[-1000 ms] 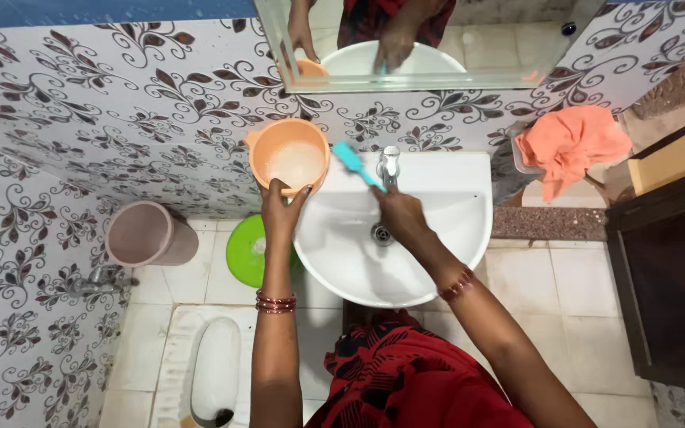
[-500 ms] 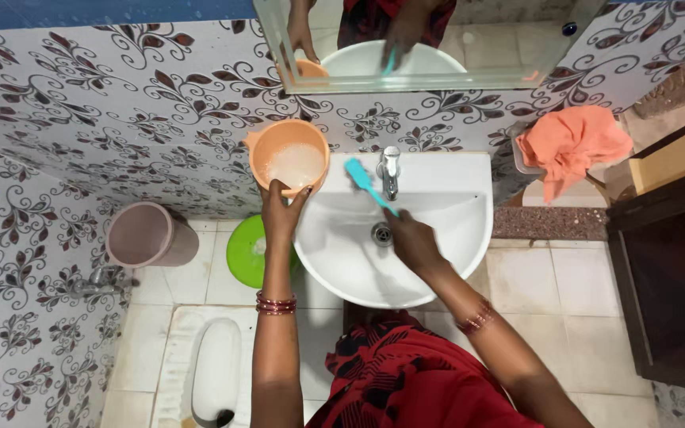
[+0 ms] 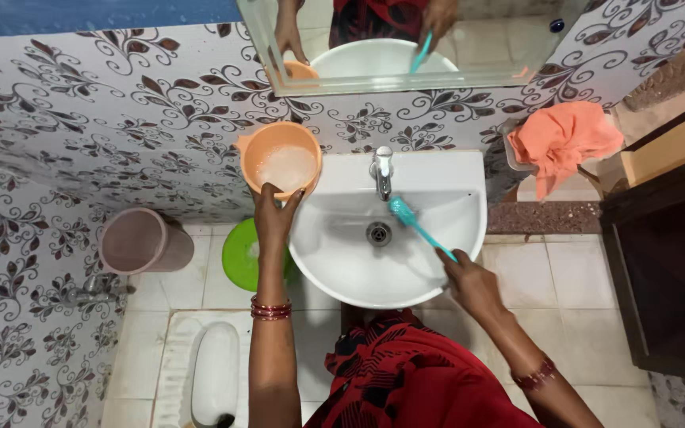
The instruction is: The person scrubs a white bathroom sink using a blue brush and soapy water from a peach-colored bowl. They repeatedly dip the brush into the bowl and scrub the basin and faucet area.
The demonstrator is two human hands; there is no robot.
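**Two hands, one mug, one brush**

Two things are in your hands: an orange mug and a teal brush. No package, label or sign shows anywhere; the only patterned surface is the wall tile, white with dark leaf scrolls.

Your left hand reaches up with the arm nearly straight, fingers closed on the near rim of the mug. The mug sits tilted toward you at the basin's back left corner, and its inside looks frothy white. Red bangles ring that wrist.

Your right hand is curled around the lower end of the brush handle, over the front right rim of the basin. The handle runs up and left; the bristle end lies inside the bowl, just right of the drain and below the tap.

Half a second ago the brush head was up beside the tap and your right hand was over the middle of the bowl; it has since drawn back toward you and to the right, with the brush head lower in the bowl. The mug and left hand have kept their place.

An orange cloth lies to the right. A pink bucket and a green stool stand on the floor, left of the basin. The mirror above repeats both hands.
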